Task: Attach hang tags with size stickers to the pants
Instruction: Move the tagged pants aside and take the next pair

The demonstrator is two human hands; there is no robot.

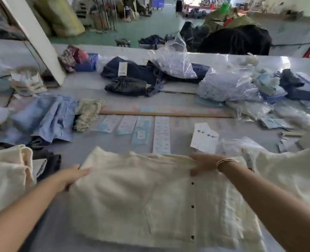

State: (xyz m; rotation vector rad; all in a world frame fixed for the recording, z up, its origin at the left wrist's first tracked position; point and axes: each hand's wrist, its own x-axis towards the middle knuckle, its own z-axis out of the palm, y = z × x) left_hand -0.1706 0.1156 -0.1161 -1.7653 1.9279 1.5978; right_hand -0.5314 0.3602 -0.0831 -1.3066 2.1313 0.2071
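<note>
Cream pants [141,197] with a row of dark buttons lie flat on the grey table [114,99] in front of me. My left hand [72,176] grips their far left corner. My right hand [202,163], with bracelets on the wrist, grips the far edge near the button line. Beyond the pants lie a white sticker sheet [161,135], pale blue hang tags [142,131] in a row, and a white paper with handwriting [204,137]. The picture is blurred by motion.
More cream garments lie at the left [6,171] and right [287,171]. Light blue clothes [54,119] sit at mid left, dark jeans [132,77] farther back. Clear plastic bags of tags [227,84] crowd the right. A wooden ruler [165,114] crosses the table.
</note>
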